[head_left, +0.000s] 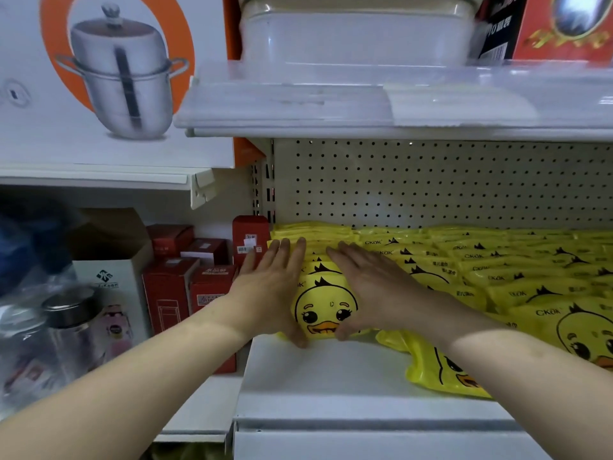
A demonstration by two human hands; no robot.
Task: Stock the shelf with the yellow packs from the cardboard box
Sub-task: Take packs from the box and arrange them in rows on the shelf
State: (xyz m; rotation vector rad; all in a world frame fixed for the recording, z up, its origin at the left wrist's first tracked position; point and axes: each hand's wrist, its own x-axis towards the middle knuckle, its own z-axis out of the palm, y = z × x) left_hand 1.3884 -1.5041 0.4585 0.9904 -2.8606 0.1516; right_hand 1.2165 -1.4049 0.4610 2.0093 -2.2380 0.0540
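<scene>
Packs: yellow packs (pixel 481 260) with a duck print fill the shelf (pixel 315 370) in rows, from its left end to the right edge of view and back to the pegboard (pixel 431 180).
Held row: the leftmost row runs from the pegboard towards the front; its front pack (pixel 326 307) stands upright, duck face outward, set back from the front edge of the shelf.
Left grip (pixel 268 287): spread, fingers straight, flat against the left side of that row; the thumb touches the front pack's lower left corner.
Right grip (pixel 374 287): spread, fingers straight, flat against the right side of the same row; the thumb touches the front pack's lower edge. The front pack sits between the two palms.
Loose pack (pixel 444 370): lies flat near the front edge of the shelf, right of the held row, partly under the right forearm.
Left of the shelf: red boxes (pixel 172 287) on a lower shelf, with a blurred glass jar (pixel 66 327) nearer the camera.
Above: an upper shelf (pixel 331 104) carries a white tub (pixel 355 31); a box picturing a steel pot (pixel 99 78) stands to its left.
</scene>
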